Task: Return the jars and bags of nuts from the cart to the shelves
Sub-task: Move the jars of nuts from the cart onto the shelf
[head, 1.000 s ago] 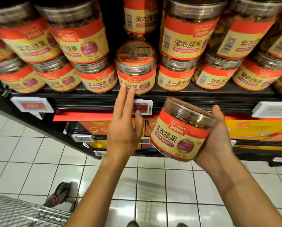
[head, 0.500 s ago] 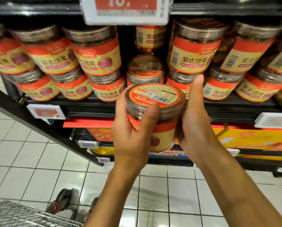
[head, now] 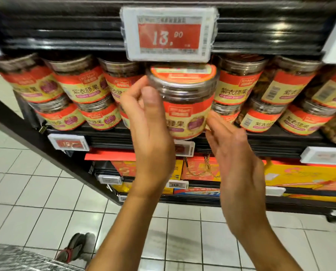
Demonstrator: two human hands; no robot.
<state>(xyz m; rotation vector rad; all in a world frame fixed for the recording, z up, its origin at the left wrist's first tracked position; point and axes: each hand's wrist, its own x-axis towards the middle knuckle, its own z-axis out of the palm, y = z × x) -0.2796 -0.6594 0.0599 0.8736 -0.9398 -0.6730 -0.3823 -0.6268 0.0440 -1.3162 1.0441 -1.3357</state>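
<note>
Left hand [head: 149,133] raised at left of jar [head: 184,106], fingers and thumb curled round its top. Right hand [head: 233,153] below-right of jar, fingers straight; contact lost in blur.

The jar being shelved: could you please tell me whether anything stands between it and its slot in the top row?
Nothing visible blocks it. The jar, gripped by the left hand, is already at the gap between the neighbouring jars; the price tag hangs just above its lid. The right hand is open at its lower right.

Bright, even overhead store light; glare streaks the black shelf rail [head: 276,28] above the right grip [head: 235,153], itself motion-smeared; frame edges bow.
</note>
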